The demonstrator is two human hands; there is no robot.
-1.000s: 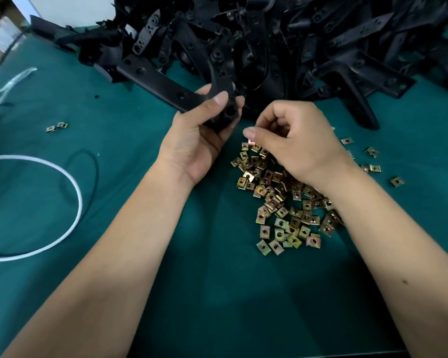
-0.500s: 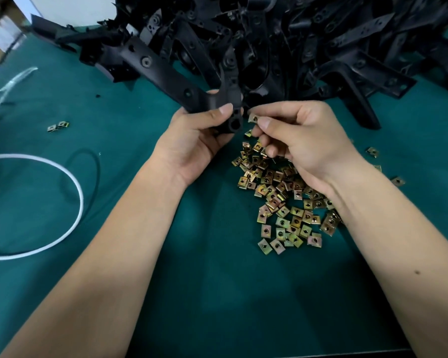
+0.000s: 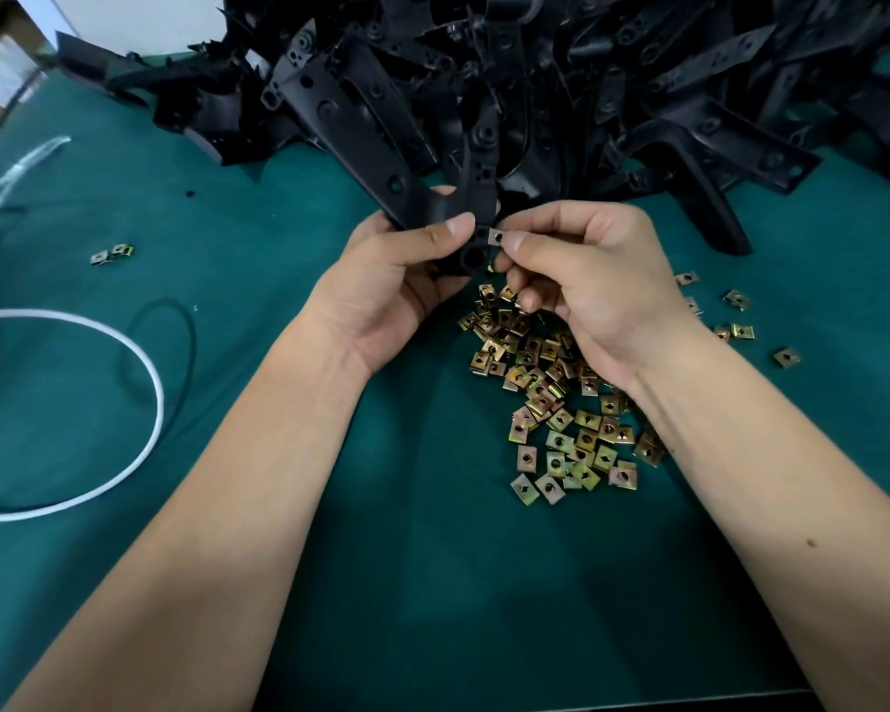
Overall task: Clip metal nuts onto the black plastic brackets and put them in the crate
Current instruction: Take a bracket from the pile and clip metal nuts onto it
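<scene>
My left hand grips a black plastic bracket near its lower end, with the long arm of the bracket slanting up to the left. My right hand pinches a metal clip nut between thumb and forefinger and holds it against the bracket's right edge beside a round hole. A heap of brass-coloured clip nuts lies on the green mat below my right hand. No crate is in view.
A big pile of black brackets fills the far side of the table. A few stray nuts lie at the left and at the right. A white cable loop and a black cord lie at the left.
My right hand lifted a nut from the heap and brought it to the bracket's edge. My left hand tilted the bracket more upright.
</scene>
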